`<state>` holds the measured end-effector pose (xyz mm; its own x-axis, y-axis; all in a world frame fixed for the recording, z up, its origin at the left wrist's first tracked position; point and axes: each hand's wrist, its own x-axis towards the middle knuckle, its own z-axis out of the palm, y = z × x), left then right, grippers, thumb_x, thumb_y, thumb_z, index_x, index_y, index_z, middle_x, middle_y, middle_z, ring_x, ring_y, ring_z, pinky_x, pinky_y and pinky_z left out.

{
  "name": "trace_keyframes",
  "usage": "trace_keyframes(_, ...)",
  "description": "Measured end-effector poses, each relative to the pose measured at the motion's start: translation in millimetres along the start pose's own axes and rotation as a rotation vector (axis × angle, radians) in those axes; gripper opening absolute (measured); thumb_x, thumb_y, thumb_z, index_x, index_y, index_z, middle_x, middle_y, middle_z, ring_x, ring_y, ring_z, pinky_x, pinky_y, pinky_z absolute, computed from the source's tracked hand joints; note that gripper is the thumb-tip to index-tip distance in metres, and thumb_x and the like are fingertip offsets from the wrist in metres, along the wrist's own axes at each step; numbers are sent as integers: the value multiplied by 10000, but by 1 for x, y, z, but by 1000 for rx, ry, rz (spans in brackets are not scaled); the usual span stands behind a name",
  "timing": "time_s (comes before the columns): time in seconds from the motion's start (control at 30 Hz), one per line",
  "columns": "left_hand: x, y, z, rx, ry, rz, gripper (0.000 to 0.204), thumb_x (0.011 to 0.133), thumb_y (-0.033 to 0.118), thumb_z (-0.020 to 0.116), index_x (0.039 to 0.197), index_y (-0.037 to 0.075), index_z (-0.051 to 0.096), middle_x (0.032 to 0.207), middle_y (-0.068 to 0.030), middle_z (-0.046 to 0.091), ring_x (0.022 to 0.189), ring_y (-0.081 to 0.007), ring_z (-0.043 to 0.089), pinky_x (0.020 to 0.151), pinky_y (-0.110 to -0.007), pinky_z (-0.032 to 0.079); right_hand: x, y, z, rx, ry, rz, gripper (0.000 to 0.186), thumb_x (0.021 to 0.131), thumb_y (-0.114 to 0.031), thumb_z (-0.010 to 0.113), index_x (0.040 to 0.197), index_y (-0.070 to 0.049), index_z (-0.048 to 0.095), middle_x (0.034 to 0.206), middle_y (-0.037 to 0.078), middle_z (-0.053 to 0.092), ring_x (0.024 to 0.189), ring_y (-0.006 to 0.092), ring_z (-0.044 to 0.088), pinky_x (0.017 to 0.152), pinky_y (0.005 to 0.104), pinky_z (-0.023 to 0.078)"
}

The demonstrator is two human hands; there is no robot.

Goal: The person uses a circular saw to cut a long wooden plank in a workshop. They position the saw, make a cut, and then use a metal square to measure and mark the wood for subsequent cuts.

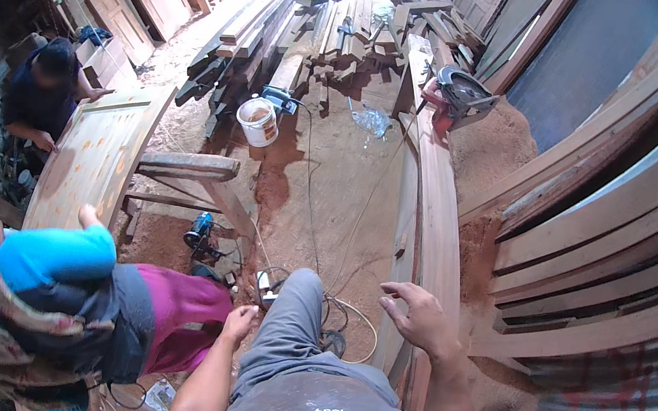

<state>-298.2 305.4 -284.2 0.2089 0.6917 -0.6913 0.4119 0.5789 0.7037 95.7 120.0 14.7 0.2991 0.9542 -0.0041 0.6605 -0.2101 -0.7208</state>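
Note:
My right hand (422, 319) hovers beside a long wooden plank (438, 198), its fingers loosely bent and apart, with nothing in them. Beside my bent knee hangs my left hand (239, 324), its fingers curled together and no object showing in it. A circular saw (460, 98) rests on the plank's far part. Between my left hand and the leg lies a white power socket block (265, 287), where cables (362, 317) coil on the floor. A blue power tool (201, 231) sits on the floor farther left.
To my left, two people, one in a blue sleeve (55, 259), work at a wooden door panel (96, 151) on a wooden trestle (191, 166). A white bucket (257, 122) stands ahead, before stacked timber (334, 26). Curved boards (605, 237) lean at right. A cord (312, 176) crosses the floor.

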Motion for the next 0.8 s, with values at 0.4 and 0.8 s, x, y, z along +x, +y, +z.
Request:
trace_keyframes(0.4, 219, 324, 103, 205, -266, 299, 434, 1024, 310, 715, 1320, -5, 684, 1193, -142, 749, 1101, -204, 692, 974, -342, 540, 286, 82, 36, -21, -225, 167, 406, 1030, -362, 650, 1307, -69, 698, 1275, 192, 717, 1211, 375, 663, 1047, 471, 521)
trace_keyframes(0.8, 410, 595, 149, 479, -468, 412, 511, 1030, 353, 697, 1352, -42, 652, 1283, -191, 730, 1214, -259, 685, 1045, -386, 529, 551, 107, -21, 45, -93, 284, 451, 1019, -380, 667, 1322, -46, 680, 1306, 211, 702, 1235, 387, 658, 1063, 471, 516)
